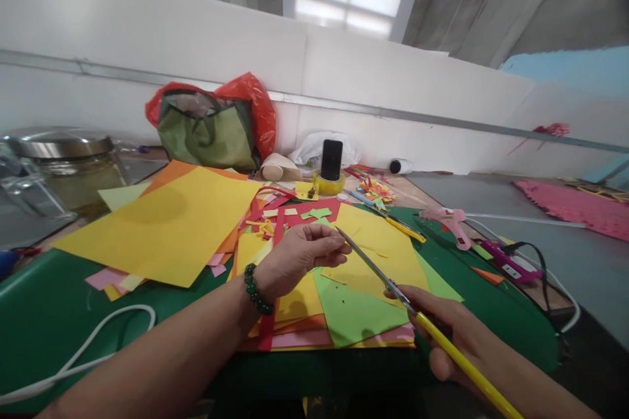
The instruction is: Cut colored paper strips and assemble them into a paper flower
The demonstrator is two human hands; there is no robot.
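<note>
My left hand (314, 252), with a green bead bracelet (256, 291) at the wrist, is raised over the papers, its fingers pinched together. Whatever it may hold is too small to make out. In my right hand (437, 321) is a long tool with slim pointed metal ends and a yellow handle (378, 272); its tip reaches my left fingertips. Beneath both hands lies a stack of coloured paper: a yellow sheet (393, 232), a light green piece (361, 314) and a red strip (266, 334) at its front. Small green scraps (317, 213) lie behind my left hand.
Large yellow sheets (162, 229) lie left on the green mat (29, 321). Behind stand a glass jar (73, 170), a green bag (204, 131) and a phone (331, 159). On the right are a pink glue gun (452, 222), a purple power strip (511, 265) and cables.
</note>
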